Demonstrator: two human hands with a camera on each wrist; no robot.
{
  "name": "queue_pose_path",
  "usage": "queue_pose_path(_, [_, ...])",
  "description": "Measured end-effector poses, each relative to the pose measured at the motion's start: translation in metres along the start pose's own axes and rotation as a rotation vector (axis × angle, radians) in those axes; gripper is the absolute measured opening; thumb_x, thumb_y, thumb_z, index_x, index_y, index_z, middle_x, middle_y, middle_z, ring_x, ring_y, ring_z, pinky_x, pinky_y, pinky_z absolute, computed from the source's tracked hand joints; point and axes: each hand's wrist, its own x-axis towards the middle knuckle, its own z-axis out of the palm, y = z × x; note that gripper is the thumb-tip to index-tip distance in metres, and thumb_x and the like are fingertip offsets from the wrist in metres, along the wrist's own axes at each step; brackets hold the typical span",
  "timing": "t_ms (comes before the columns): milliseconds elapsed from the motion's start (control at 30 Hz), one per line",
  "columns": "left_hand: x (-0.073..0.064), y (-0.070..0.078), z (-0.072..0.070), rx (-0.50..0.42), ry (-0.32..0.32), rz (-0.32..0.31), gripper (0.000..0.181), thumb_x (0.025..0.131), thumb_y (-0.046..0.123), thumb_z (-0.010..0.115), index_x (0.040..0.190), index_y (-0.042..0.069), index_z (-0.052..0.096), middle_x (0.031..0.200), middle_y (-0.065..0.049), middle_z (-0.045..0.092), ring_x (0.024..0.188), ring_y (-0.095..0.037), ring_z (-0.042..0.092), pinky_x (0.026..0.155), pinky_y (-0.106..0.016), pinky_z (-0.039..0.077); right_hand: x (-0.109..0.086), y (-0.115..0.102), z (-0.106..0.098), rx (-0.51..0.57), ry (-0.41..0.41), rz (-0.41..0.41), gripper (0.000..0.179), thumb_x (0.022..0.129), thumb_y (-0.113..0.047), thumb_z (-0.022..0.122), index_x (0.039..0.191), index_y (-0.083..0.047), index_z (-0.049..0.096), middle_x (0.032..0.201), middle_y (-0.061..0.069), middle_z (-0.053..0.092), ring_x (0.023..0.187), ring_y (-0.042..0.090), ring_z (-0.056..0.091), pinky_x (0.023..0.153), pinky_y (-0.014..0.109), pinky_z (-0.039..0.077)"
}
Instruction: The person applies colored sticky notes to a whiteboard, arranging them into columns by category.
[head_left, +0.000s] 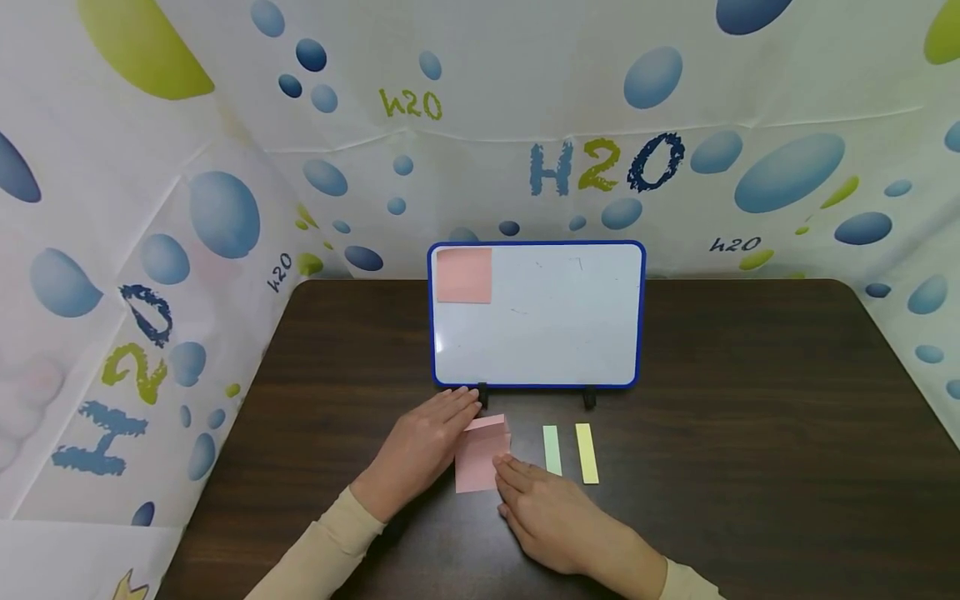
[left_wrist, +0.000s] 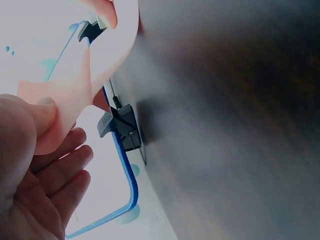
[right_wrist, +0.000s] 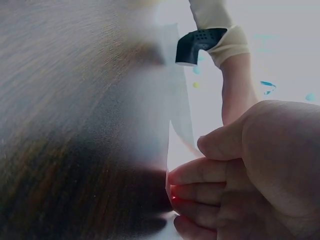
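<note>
A pink sticky note (head_left: 482, 462) stands between the two hands in front of the whiteboard, its top strip bent over in a crease. My left hand (head_left: 431, 442) is at its upper left; in the left wrist view the thumb (left_wrist: 42, 115) pinches the curved pink paper (left_wrist: 75, 100) against the fingers behind it. The right hand (head_left: 551, 512) holds the note's lower right edge at its fingertips, the other fingers stretched out side by side (right_wrist: 200, 192). Part of the note is hidden by the hands.
A blue-framed whiteboard (head_left: 562, 333) stands on black feet (head_left: 589, 398), another pink note (head_left: 464, 276) at its upper left. A green strip (head_left: 552, 450) and a yellow strip (head_left: 587, 454) lie right of the held note on the dark wooden table (head_left: 750, 400). Patterned sheeting (head_left: 480, 183) hangs behind.
</note>
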Motion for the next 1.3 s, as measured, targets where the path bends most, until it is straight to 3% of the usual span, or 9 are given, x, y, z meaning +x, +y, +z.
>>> queue_pose_path(200, [0.0,-0.005,0.0,-0.005,0.066,0.001,0.048,0.084,0.006,0.083,0.13,0.006,0.07,0.137,-0.009,0.067,0.127,-0.023,0.065,0.107,-0.038,0.052,0.002,-0.002,0.003,-0.002,0.0,0.006,0.045,0.108,-0.03,0.046,0.143,-0.004,0.058,0.155,0.01,0.05,0.144,0.022,0.049,0.118,0.036,0.045])
queue_pose_path(433, [-0.003,-0.005,0.0,-0.01,0.1,0.014,0.051,0.082,0.005,0.084,0.131,0.005,0.069,0.137,-0.01,0.067,0.127,-0.024,0.066,0.107,-0.038,0.052,0.002,-0.005,0.006,0.008,-0.001,0.017,0.045,0.108,-0.03,0.046,0.144,-0.004,0.058,0.156,0.009,0.049,0.144,0.021,0.049,0.118,0.036,0.045])
queue_pose_path(733, [-0.002,-0.009,-0.003,0.024,0.211,0.033,0.059,0.078,0.006,0.088,0.133,0.004,0.068,0.137,-0.011,0.067,0.125,-0.025,0.067,0.104,-0.04,0.054,0.002,-0.005,0.005,0.006,0.012,0.008,0.044,0.108,-0.029,0.047,0.142,-0.004,0.059,0.155,0.011,0.051,0.143,0.022,0.051,0.117,0.037,0.046])
queue_pose_path(1300, [0.009,-0.021,-0.008,0.089,0.272,0.038,0.056,0.081,0.006,0.085,0.134,0.005,0.067,0.136,-0.011,0.068,0.125,-0.025,0.067,0.106,-0.04,0.054,0.003,-0.006,0.004,0.004,0.016,0.009,0.044,0.108,-0.029,0.047,0.142,-0.004,0.06,0.154,0.01,0.052,0.144,0.022,0.05,0.117,0.036,0.046])
